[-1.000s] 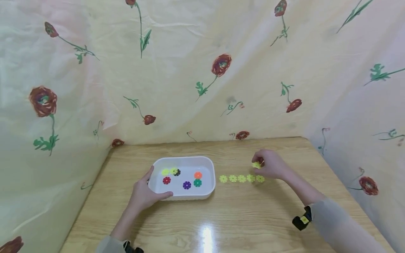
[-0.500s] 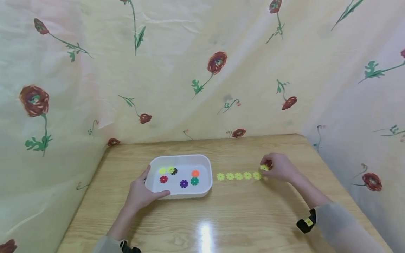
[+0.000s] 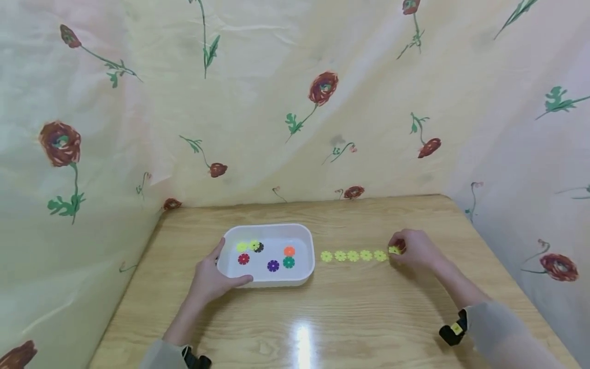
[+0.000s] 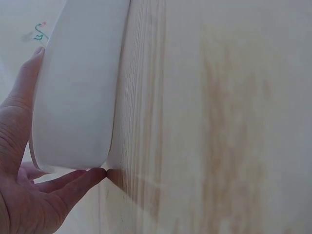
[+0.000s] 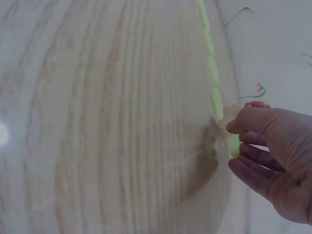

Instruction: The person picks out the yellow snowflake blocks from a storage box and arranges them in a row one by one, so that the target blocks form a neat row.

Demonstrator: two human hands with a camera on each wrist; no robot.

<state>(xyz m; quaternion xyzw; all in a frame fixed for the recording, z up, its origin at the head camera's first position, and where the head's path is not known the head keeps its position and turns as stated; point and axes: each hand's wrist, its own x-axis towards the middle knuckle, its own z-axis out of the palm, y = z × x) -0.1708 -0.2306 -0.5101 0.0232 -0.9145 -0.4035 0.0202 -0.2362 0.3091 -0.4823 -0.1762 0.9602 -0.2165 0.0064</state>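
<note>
My right hand (image 3: 417,249) pinches a yellow flower-shaped plastic disc (image 3: 394,250) between thumb and fingers, just off the right end of a row of several matching yellow discs (image 3: 353,255). In the right wrist view that disc (image 5: 235,146) is held edge-on, close over the table, and its shadow falls beside it. My left hand (image 3: 209,277) grips the left end of a white plastic tray (image 3: 295,279), thumb along the near rim and fingers round the end wall. Two yellow discs (image 3: 241,247) lie in the tray, one overlapping a black disc (image 3: 259,248).
Also in the tray are a red disc (image 3: 243,259), a purple disc (image 3: 273,265), an orange disc (image 3: 289,251) and a green disc (image 3: 288,262). The wooden table (image 3: 258,323) meets a flower-printed cloth (image 3: 249,118) at the back and sides.
My right hand has moved right and down with its yellow disc, from above the row to beyond its right end. The left hand stays on the tray.
</note>
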